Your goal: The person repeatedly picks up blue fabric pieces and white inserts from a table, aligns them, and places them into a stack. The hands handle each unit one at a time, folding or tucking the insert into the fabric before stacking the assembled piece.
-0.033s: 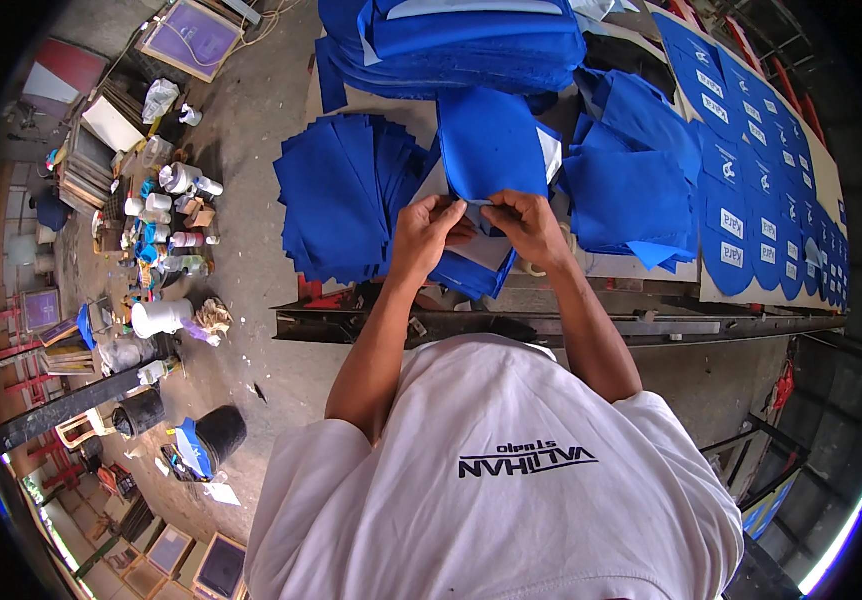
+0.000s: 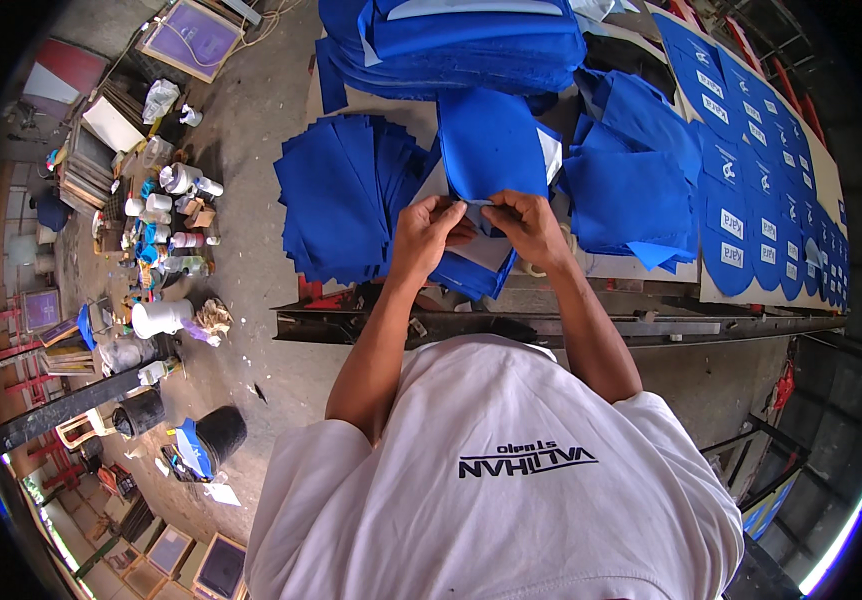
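Observation:
A blue fabric piece [image 2: 492, 145] with rounded near corners lies in front of me. My left hand [image 2: 426, 232] pinches its near edge between thumb and fingers. Close beside it, my right hand [image 2: 525, 226] pinches the same edge with thumb and forefinger. A small pale bit shows between the fingertips, too small to make out. Under the hands are white sheets and more blue fabric [image 2: 466, 275], partly covered. To the left, a fanned stack of blue fabric pieces [image 2: 336, 195] lies near my left hand. Another loose pile of blue pieces [image 2: 631, 195] lies to the right of my right hand.
A thick pile of folded blue fabric [image 2: 461, 60] stands at the far side of the table. On the right, a board [image 2: 691, 278] carries rows of printed blue pieces. A metal rail [image 2: 551, 328] runs along the near edge. Bottles, tubs and a white bucket [image 2: 156, 318] crowd the floor at left.

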Demonstrator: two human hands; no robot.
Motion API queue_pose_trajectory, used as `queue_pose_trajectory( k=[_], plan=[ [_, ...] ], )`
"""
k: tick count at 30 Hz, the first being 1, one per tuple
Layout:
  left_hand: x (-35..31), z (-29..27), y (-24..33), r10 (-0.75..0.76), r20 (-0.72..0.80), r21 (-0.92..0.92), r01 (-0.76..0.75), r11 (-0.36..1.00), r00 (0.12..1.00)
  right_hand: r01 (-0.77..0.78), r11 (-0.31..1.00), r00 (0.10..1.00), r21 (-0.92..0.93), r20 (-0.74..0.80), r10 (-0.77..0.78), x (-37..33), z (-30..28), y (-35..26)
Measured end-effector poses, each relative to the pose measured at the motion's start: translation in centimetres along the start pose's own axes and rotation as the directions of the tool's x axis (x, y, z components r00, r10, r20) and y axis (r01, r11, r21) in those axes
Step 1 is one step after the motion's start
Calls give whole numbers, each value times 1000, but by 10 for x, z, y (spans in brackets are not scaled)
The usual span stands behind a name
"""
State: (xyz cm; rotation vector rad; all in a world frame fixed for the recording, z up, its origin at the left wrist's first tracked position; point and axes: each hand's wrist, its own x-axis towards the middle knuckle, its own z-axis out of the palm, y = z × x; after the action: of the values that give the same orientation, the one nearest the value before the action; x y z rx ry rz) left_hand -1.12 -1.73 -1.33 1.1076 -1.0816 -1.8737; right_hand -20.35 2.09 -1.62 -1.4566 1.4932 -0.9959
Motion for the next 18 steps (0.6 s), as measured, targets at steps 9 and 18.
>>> queue_pose_trajectory(
  k=[9, 18],
  plan=[
    [6, 12, 24, -121, -103, 62, 128, 990, 987, 27, 1000, 1000, 9, 0, -27, 5, -2, 4],
    [8, 4, 11, -67, -63, 41, 69, 997, 996, 40, 998, 999, 51, -13, -39, 6, 0, 6]
  ],
)
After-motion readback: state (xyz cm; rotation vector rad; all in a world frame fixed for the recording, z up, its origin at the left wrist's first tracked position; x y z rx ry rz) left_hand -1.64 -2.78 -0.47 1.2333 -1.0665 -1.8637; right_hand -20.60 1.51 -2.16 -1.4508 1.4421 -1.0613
